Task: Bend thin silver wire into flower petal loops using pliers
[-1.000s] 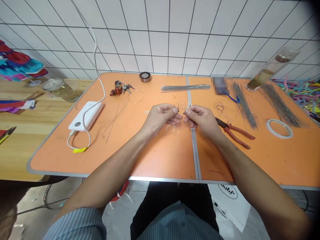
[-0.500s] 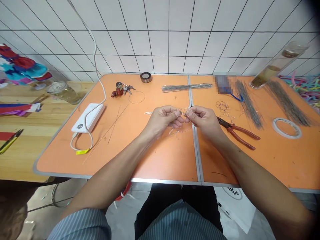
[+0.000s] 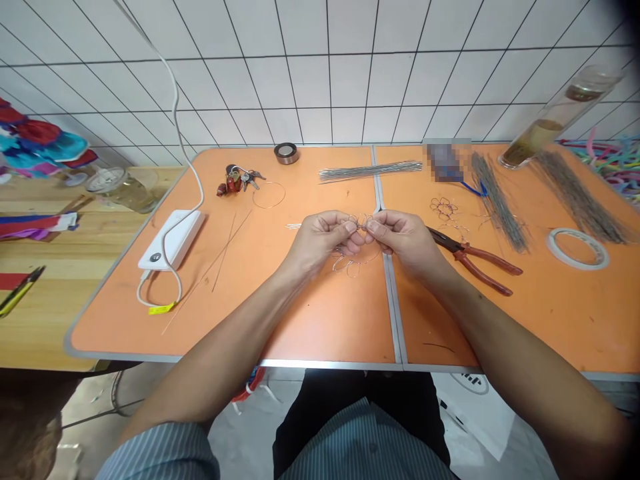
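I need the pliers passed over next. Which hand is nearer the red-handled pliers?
Right. The right hand is just beside the red-handled pliers, by their tip; the left hand is farther off, beyond the right.

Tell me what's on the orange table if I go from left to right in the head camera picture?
White power bank → bunch of keys → left hand pinching looped wire → right hand → red-handled pliers → roll of clear tape.
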`<action>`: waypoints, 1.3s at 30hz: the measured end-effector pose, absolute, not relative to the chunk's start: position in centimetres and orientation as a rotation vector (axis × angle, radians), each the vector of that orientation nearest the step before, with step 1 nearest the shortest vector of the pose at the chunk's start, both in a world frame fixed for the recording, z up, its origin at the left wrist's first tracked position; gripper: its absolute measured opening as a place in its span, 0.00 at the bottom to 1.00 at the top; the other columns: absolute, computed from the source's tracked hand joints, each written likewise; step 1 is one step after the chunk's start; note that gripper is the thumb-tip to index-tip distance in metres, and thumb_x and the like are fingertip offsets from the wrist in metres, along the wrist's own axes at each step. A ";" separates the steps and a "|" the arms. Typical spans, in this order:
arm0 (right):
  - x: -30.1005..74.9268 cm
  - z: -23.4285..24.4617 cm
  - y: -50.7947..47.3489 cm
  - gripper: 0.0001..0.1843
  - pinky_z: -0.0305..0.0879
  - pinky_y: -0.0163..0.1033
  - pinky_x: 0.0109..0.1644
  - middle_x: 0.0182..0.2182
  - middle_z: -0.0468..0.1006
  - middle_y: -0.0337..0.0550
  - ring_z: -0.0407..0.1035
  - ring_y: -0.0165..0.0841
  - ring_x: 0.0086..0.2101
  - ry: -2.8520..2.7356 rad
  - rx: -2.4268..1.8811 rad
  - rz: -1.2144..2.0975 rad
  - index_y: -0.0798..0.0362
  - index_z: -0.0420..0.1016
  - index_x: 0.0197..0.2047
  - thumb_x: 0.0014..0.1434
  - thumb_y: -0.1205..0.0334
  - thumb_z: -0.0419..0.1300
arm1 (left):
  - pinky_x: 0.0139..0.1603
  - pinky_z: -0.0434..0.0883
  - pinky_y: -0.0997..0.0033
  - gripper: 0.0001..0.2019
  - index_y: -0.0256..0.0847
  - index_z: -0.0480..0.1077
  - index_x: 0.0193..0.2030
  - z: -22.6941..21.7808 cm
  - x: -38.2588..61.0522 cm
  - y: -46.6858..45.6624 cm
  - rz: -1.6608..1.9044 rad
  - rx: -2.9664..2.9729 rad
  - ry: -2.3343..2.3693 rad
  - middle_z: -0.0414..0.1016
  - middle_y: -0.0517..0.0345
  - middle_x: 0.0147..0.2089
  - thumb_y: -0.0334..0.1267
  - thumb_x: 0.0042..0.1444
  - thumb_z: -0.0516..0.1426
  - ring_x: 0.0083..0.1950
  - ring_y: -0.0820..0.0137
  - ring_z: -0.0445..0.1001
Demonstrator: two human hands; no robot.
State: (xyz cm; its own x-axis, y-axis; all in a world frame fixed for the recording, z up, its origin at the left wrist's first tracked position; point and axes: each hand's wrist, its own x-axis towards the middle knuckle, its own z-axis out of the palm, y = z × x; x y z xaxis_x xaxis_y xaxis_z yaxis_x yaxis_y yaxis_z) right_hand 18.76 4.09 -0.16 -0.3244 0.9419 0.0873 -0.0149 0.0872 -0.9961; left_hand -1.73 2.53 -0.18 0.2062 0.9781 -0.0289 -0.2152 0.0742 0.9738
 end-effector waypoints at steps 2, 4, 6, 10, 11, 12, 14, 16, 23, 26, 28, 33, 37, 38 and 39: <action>18.8 -0.1 4.1 0.26 0.54 0.39 0.29 0.30 0.80 0.39 0.57 0.28 0.25 -1.480 -0.973 1.373 0.50 0.80 0.31 0.59 0.36 0.76 | 0.34 0.78 0.72 0.21 0.38 0.81 0.38 -0.2 -1.7 2.5 1.118 1.088 0.923 0.87 0.51 0.35 0.53 0.53 0.76 0.30 0.70 0.82; 18.8 0.1 4.1 0.26 0.54 0.39 0.29 0.30 0.80 0.39 0.57 0.28 0.25 -1.494 -0.983 1.385 0.50 0.80 0.31 0.58 0.34 0.76 | 0.34 0.78 0.72 0.20 0.38 0.81 0.38 -0.1 -1.6 2.4 1.112 1.078 0.933 0.87 0.51 0.35 0.53 0.53 0.76 0.30 0.70 0.82; 19.0 0.2 4.1 0.27 0.55 0.39 0.29 0.30 0.80 0.39 0.57 0.28 0.25 -1.510 -0.988 1.408 0.50 0.81 0.32 0.59 0.34 0.76 | 0.35 0.79 0.71 0.20 0.38 0.81 0.37 -0.1 -1.6 2.5 1.114 1.066 0.947 0.87 0.50 0.35 0.53 0.53 0.76 0.30 0.70 0.82; 19.3 0.3 4.2 0.28 0.58 0.37 0.29 0.35 0.82 0.41 0.61 0.28 0.27 -1.481 -0.975 1.433 0.49 0.84 0.40 0.64 0.31 0.71 | 0.35 0.80 0.71 0.20 0.38 0.80 0.36 0.0 -1.5 2.5 1.128 1.037 0.976 0.87 0.50 0.34 0.52 0.52 0.77 0.29 0.71 0.81; 19.4 0.3 4.3 0.28 0.59 0.37 0.29 0.36 0.83 0.42 0.62 0.28 0.27 -1.470 -0.973 1.436 0.49 0.84 0.41 0.65 0.29 0.70 | 0.34 0.79 0.72 0.20 0.38 0.80 0.36 0.0 -1.5 2.5 1.130 1.030 0.980 0.87 0.50 0.34 0.51 0.52 0.77 0.29 0.71 0.81; 19.4 0.2 4.3 0.29 0.60 0.37 0.29 0.36 0.83 0.43 0.63 0.29 0.27 -1.458 -0.972 1.445 0.49 0.84 0.42 0.65 0.28 0.68 | 0.34 0.79 0.72 0.20 0.38 0.80 0.36 0.0 -1.5 2.5 1.130 1.025 0.983 0.87 0.51 0.34 0.51 0.52 0.77 0.29 0.71 0.81; 19.5 0.3 4.4 0.32 0.62 0.37 0.29 0.37 0.84 0.44 0.65 0.29 0.27 -1.420 -0.973 1.475 0.49 0.84 0.42 0.65 0.26 0.67 | 0.33 0.79 0.73 0.20 0.37 0.81 0.36 0.1 -1.5 2.4 1.132 1.020 0.986 0.87 0.52 0.34 0.51 0.52 0.77 0.28 0.72 0.81; 19.5 0.3 4.4 0.32 0.63 0.37 0.29 0.37 0.84 0.45 0.66 0.29 0.27 -1.397 -0.973 1.504 0.49 0.83 0.43 0.65 0.25 0.66 | 0.33 0.79 0.73 0.19 0.37 0.81 0.36 0.2 -1.5 2.4 1.132 1.020 0.992 0.87 0.52 0.34 0.51 0.52 0.77 0.28 0.72 0.81; 19.5 0.0 4.3 0.22 0.65 0.37 0.30 0.35 0.84 0.42 0.66 0.28 0.26 -1.474 -0.999 1.366 0.50 0.83 0.38 0.65 0.38 0.73 | 0.34 0.80 0.72 0.18 0.37 0.80 0.37 0.0 -1.7 2.5 1.140 1.026 1.023 0.87 0.50 0.35 0.50 0.55 0.75 0.30 0.71 0.82; 19.4 0.0 4.2 0.19 0.65 0.38 0.29 0.32 0.83 0.41 0.65 0.29 0.25 -1.474 -1.018 1.319 0.50 0.82 0.36 0.65 0.42 0.73 | 0.34 0.80 0.72 0.18 0.38 0.81 0.37 0.0 -1.7 2.5 1.128 1.038 1.025 0.87 0.50 0.35 0.51 0.55 0.75 0.30 0.71 0.82; 19.4 0.2 4.1 0.18 0.65 0.38 0.29 0.31 0.83 0.41 0.64 0.28 0.25 -1.483 -1.028 1.295 0.50 0.82 0.35 0.66 0.44 0.73 | 0.35 0.80 0.72 0.19 0.38 0.81 0.38 0.1 -1.8 2.3 1.115 1.044 1.018 0.88 0.50 0.36 0.52 0.55 0.76 0.31 0.71 0.83; 19.1 0.6 3.7 0.19 0.64 0.39 0.29 0.29 0.82 0.40 0.65 0.29 0.25 -1.579 -1.038 1.248 0.50 0.81 0.33 0.67 0.44 0.71 | 0.37 0.81 0.72 0.21 0.39 0.81 0.43 0.3 -1.8 2.2 1.069 1.074 1.013 0.89 0.50 0.41 0.55 0.56 0.75 0.33 0.70 0.84; 18.8 0.4 3.4 0.16 0.63 0.40 0.31 0.30 0.83 0.41 0.66 0.30 0.25 -1.659 -1.059 1.168 0.51 0.82 0.34 0.68 0.49 0.68 | 0.32 0.78 0.74 0.20 0.37 0.81 0.37 0.1 -1.6 2.3 1.078 1.100 1.023 0.88 0.49 0.37 0.53 0.56 0.75 0.29 0.72 0.81; 18.7 0.3 3.3 0.14 0.62 0.40 0.32 0.30 0.83 0.40 0.67 0.31 0.26 -1.690 -1.064 1.113 0.51 0.82 0.34 0.68 0.51 0.67 | 0.31 0.77 0.74 0.19 0.37 0.81 0.35 0.0 -1.5 2.4 1.077 1.089 1.030 0.87 0.49 0.36 0.52 0.56 0.75 0.28 0.73 0.80; 18.7 0.2 3.3 0.13 0.62 0.41 0.33 0.30 0.83 0.40 0.67 0.31 0.28 -1.721 -1.066 1.050 0.51 0.83 0.35 0.69 0.52 0.67 | 0.30 0.76 0.75 0.18 0.37 0.80 0.35 -0.1 -1.5 2.5 1.076 1.075 1.038 0.87 0.50 0.34 0.50 0.56 0.74 0.28 0.73 0.80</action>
State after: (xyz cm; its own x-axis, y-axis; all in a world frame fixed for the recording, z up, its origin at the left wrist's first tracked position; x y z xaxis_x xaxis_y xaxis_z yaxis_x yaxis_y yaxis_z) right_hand 18.70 3.27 0.20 -0.2907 0.9319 0.2167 0.2335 0.2888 -0.9285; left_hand -1.52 2.45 -0.12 0.1641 0.9802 -0.1109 -0.1462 0.1354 0.9800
